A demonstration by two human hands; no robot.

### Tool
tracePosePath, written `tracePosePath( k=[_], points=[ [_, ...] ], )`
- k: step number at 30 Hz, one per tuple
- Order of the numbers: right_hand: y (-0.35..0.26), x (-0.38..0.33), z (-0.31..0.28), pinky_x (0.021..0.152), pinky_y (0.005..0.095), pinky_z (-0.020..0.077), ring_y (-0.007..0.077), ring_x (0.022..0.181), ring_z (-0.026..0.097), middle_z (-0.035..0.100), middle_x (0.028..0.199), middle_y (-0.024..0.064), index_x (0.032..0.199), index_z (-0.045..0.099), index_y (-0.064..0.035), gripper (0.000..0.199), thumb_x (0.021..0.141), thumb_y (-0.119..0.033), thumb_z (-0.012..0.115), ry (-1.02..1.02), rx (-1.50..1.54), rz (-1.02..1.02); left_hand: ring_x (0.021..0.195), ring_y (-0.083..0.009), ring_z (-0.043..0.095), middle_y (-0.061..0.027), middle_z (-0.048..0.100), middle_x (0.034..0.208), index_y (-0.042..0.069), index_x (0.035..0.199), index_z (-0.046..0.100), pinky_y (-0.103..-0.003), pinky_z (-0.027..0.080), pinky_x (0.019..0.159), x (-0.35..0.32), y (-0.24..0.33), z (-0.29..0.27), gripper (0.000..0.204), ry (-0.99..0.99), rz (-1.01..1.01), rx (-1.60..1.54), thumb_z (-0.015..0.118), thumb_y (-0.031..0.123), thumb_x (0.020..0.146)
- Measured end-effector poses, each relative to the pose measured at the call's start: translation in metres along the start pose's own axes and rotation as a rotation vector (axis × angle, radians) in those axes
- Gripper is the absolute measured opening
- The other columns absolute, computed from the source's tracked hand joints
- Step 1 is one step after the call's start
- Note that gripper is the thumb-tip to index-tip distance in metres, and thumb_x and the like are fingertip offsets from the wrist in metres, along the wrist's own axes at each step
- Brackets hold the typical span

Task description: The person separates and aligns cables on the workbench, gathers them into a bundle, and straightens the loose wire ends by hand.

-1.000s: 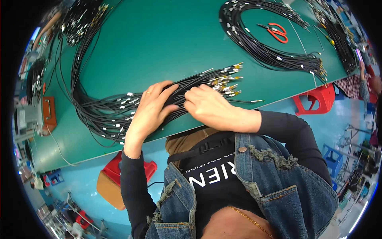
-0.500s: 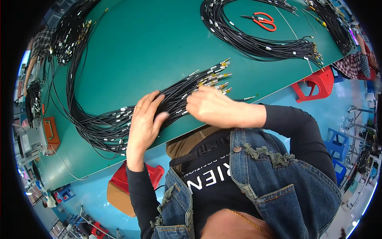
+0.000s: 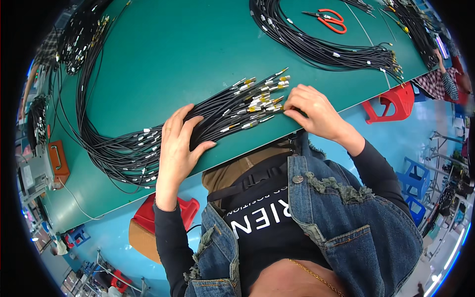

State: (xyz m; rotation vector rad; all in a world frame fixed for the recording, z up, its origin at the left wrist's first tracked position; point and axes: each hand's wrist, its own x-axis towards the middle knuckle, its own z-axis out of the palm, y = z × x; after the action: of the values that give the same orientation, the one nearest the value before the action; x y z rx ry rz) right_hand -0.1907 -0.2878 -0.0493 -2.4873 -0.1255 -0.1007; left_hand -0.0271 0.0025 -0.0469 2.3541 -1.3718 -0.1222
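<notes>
A thick bundle of black cables (image 3: pixel 213 116) with white labels and metal connector tips lies across the near part of the green table. My left hand (image 3: pixel 177 146) rests on the bundle, fingers spread and thumb held apart. At the right end of the bundle, my right hand (image 3: pixel 314 111) has its fingers curled, with thumb and forefinger pinched at the connector ends (image 3: pixel 269 101). The fingertips seem to hold the end of one cable, partly hidden by them. The connector tips fan out unevenly, some with yellow parts.
Red-handled scissors (image 3: pixel 331 21) lie at the far right beside another curved cable bundle (image 3: pixel 316 52). More cables (image 3: pixel 81 44) are heaped at the far left. An orange-brown box (image 3: pixel 58 161) sits at the left edge. Red stools (image 3: pixel 391 105) stand by the table. Another person's arm shows at right.
My right hand has moved right, from over the bundle to its connector ends. The loose cable end that stuck out at right no longer shows there. My left hand stays on the bundle.
</notes>
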Motion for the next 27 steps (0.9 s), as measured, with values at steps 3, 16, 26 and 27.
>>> tracePosePath(
  k=[3, 16, 26, 27],
  points=[
    [0.000, 0.004, 0.004, 0.071, 0.0344, 0.0462, 0.0250, 0.073, 0.057, 0.059, 0.081, 0.0087, 0.088, 0.060, -0.0013, 0.011, 0.082, -0.007, 0.068, 0.090, 0.037, 0.040, 0.123, -0.0329, 0.048, -0.0127, 0.052, 0.132, 0.005, 0.111, 0.062, -0.044, 0.039, 0.102, -0.002, 0.001, 0.002, 0.052, 0.045, -0.027, -0.037, 0.080, 0.026, 0.067],
    [-0.004, -0.001, -0.022, 0.063, 0.0260, 0.0473, 0.0107, 0.071, 0.060, 0.067, 0.085, 0.0049, 0.103, 0.065, 0.0006, 0.017, 0.091, -0.010, 0.061, -0.122, 0.772, 0.536, 0.090, -0.0287, 0.058, -0.0101, 0.065, 0.096, 0.002, 0.093, 0.064, -0.037, 0.045, 0.079, 0.007, 0.008, 0.009, 0.015, 0.236, -0.125, -0.203, 0.068, 0.005, 0.079],
    [0.003, -0.008, -0.035, 0.060, 0.0238, 0.0439, 0.0102, 0.068, 0.054, 0.062, 0.082, 0.0053, 0.104, 0.068, 0.0018, 0.022, 0.090, -0.014, 0.061, -0.282, 0.740, 0.507, 0.083, -0.0291, 0.057, -0.0105, 0.062, 0.088, 0.001, 0.093, 0.063, -0.038, 0.045, 0.075, 0.013, 0.005, 0.003, 0.013, 0.204, -0.105, -0.168, 0.067, 0.004, 0.081],
    [0.001, -0.006, -0.036, 0.060, 0.0238, 0.0439, 0.0102, 0.068, 0.054, 0.062, 0.082, 0.0053, 0.104, 0.068, 0.0018, 0.022, 0.090, -0.014, 0.061, -0.293, 0.745, 0.493, 0.083, -0.0291, 0.057, -0.0105, 0.062, 0.088, 0.001, 0.093, 0.063, -0.038, 0.045, 0.075, 0.013, 0.005, 0.000, 0.013, 0.207, -0.118, -0.156, 0.067, 0.004, 0.081]
  ],
)
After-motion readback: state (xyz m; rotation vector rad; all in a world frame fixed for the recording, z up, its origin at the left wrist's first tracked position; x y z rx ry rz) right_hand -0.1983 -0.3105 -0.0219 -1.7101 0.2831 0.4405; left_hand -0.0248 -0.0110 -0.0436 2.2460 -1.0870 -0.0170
